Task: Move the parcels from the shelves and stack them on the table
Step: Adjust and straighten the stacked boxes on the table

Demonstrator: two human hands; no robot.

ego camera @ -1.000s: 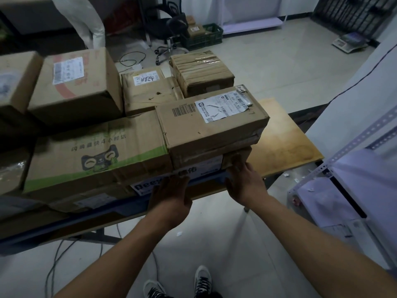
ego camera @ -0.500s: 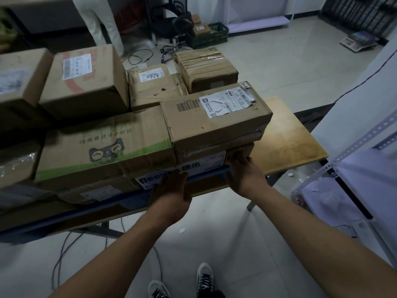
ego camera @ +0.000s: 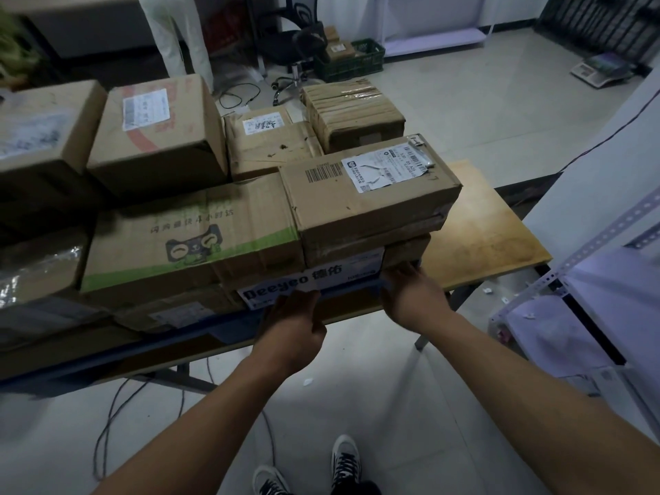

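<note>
We see both forearms (ego camera: 200, 423) bare down to the left hand (ego camera: 293, 326) and right hand (ego camera: 410, 298). Below them we see two black lace-up shoes (ego camera: 344, 462) with white laces, white toe caps and white soles.

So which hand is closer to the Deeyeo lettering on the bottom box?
Left. The left hand is directly below the Deeyeo lettering, reaching its lower edge; the right hand is off to its right, at the box near its right corner.

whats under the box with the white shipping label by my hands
A flatter brown box, then the white Deeyeo box on the table. Their tops are covered.
</note>
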